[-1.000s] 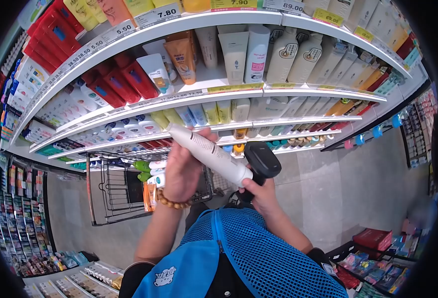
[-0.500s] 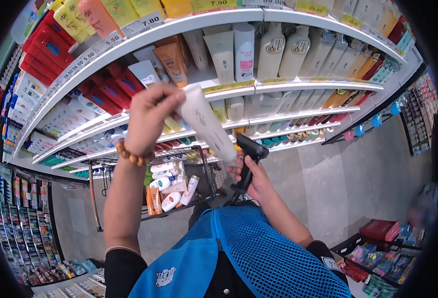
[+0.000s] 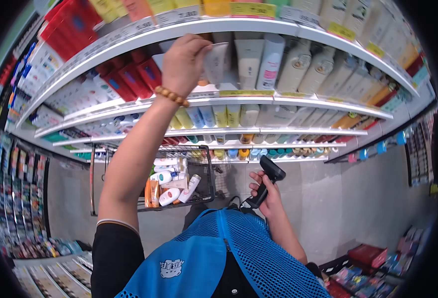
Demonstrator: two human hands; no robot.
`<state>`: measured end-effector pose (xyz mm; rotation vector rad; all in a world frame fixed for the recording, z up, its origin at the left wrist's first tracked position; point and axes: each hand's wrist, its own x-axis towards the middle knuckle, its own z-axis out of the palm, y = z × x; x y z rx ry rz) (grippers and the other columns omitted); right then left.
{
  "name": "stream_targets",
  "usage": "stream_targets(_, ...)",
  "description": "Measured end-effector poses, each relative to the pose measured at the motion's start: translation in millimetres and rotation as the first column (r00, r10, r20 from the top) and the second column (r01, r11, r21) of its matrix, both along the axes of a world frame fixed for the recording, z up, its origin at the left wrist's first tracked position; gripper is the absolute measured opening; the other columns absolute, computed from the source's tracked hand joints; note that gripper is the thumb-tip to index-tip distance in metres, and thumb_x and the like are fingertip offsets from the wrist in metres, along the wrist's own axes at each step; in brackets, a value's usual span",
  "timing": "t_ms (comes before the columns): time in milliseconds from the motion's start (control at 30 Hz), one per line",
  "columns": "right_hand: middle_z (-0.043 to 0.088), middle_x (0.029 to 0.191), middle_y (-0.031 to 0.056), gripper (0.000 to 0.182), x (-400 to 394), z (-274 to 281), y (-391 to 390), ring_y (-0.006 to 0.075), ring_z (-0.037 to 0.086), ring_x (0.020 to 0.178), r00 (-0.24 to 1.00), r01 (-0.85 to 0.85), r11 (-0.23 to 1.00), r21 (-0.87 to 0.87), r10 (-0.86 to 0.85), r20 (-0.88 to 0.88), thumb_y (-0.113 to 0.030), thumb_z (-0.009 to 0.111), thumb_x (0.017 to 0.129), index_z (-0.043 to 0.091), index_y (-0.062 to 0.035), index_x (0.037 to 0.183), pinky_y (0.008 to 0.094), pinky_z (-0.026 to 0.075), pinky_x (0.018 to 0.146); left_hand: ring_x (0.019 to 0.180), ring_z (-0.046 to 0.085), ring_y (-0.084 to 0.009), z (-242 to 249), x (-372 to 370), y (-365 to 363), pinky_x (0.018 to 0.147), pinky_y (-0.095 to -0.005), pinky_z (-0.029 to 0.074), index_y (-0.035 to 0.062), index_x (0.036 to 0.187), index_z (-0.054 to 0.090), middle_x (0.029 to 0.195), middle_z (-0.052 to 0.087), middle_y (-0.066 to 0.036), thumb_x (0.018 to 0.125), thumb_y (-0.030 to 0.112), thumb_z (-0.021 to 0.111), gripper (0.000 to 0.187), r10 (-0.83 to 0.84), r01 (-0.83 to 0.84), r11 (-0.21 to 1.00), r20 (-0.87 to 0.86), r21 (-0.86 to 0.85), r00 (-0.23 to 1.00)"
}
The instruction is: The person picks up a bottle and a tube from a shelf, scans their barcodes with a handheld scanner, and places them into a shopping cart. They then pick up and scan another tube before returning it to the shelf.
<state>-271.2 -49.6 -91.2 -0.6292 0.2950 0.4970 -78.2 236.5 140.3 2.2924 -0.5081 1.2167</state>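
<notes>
My left hand (image 3: 183, 65), with a wooden bead bracelet (image 3: 172, 96) at the wrist, reaches up to the upper shelf. Its fingers pinch the end of a whitish squeeze tube (image 3: 217, 64), which is tilted and partly hidden behind the hand. A white tube (image 3: 249, 58) and a white bottle with pink lettering (image 3: 270, 62) stand just to its right. Lower down, before my body, my right hand (image 3: 272, 201) grips a black barcode scanner (image 3: 272, 169) by its handle, with the scanner's head pointing up.
A wire shopping cart (image 3: 212, 174) holding several bottles and tubes (image 3: 170, 196) stands below my left arm. White shelf edges (image 3: 234, 101) with price tags curve across the front. Red packages (image 3: 129, 82) fill the shelf's left part. Boxed goods (image 3: 368, 256) lie at lower right.
My left hand has carried the tube up and away from the scanner, onto the upper shelf. My right hand has moved slightly right and down, still holding the scanner.
</notes>
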Motion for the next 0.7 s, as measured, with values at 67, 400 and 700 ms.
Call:
stream_targets(67, 0.066, 0.114, 0.0114, 0.026, -2, 1, -2, 0.0179, 0.063, 0.083, 1.000, 0.016, 0.998, -0.064, -0.017, -0.011, -0.028, 0.060, 0.098, 0.056, -0.0100, 0.116, 0.0274, 0.049, 0.064, 0.080, 0.066, -0.0271, -8, 8, 0, 0.072, -0.0336, 0.053, 0.0026, 0.092, 0.072, 0.090, 0.068, -0.009, 0.083, 0.005, 0.068, 0.009, -0.002, 0.002, 1.000, 0.038, -0.024, 0.999)
stream_targets(400, 0.065, 0.106, 0.0076, 0.029, -3, 6, -6, 0.0170, 0.061, 0.081, 1.000, 0.025, 0.989, -0.147, -0.027, -0.011, -0.030, 0.063, 0.096, 0.056, -0.0103, 0.116, 0.0269, 0.049, 0.064, 0.083, 0.064, -0.0262, -30, 34, -5, 0.072, -0.0373, 0.053, 0.0088, 0.086, 0.072, 0.088, 0.067, -0.004, 0.082, 0.010, 0.068, 0.006, 0.086, -0.089, 0.995, 0.081, 0.045, 0.993)
stream_targets(700, 0.065, 0.106, 0.0105, 0.028, -1, 0, -6, 0.0190, 0.062, 0.081, 0.998, 0.047, 0.992, -0.117, -0.052, -0.042, -0.025, 0.061, 0.098, 0.054, -0.0079, 0.119, 0.0289, 0.049, 0.064, 0.080, 0.066, -0.0320, -41, 59, -3, 0.073, -0.0428, 0.054, 0.0093, 0.087, 0.075, 0.082, 0.068, -0.013, 0.084, 0.012, 0.061, 0.014, 0.156, -0.157, 0.986, 0.013, 0.050, 0.988)
